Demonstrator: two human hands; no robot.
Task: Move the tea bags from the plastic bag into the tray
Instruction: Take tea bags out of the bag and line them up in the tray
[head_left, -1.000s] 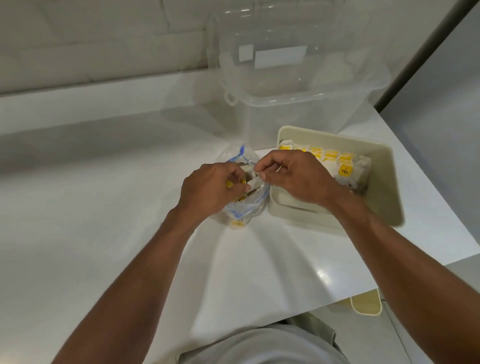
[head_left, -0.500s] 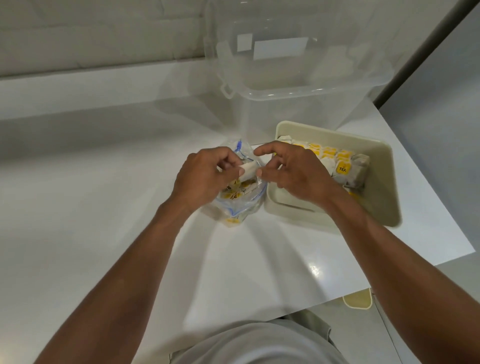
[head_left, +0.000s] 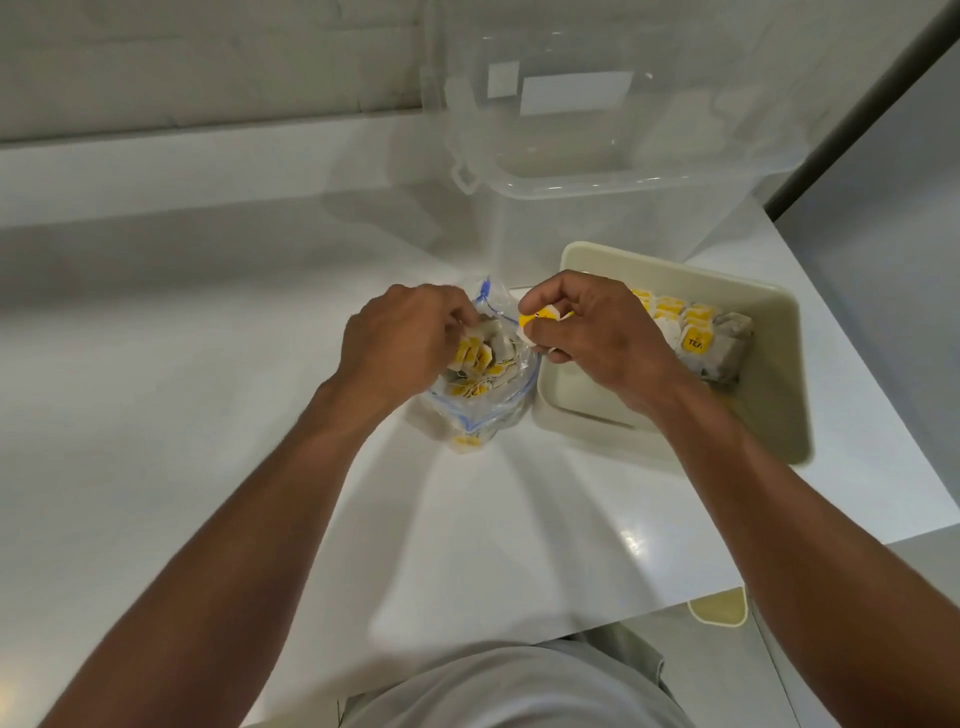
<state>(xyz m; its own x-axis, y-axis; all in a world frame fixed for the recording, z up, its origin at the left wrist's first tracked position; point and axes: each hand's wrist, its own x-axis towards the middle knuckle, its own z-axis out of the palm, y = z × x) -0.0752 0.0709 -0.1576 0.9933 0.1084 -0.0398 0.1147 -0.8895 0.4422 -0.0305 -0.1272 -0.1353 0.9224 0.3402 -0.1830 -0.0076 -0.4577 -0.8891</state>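
Half a sec ago both hands were bunched together at the mouth of the plastic bag (head_left: 501, 402), w/ one pale tea bag shared btwn them. Now they've parted. The right hand (head_left: 597, 338) has come away to the right w/ a tea bag (head_left: 540, 318) pinched btwn thumb and curled fingers, yellow tag up. It sits just right of the bag mouth, over the near-left corner of the tray (head_left: 675, 266). The left hand (head_left: 410, 338) stays at the bag, fingers curled down into the mouth onto the pile (head_left: 475, 364) of yellow-tagged bags. Can't tell if it pinches one of them or the film. The plastic bag sits on the worktop (head_left: 208, 364) under and just right of the left hand, touching or nearly touching the tray wall. A row (head_left: 696, 338) already lies in the tray, beyond the right hand's knuckles. A clear tub (head_left: 597, 171) stands farther off, past both hands. Meaning: one more bag looks freed and abt to go in the tray. Plenty left in the bag, so the task is prob only partway done.
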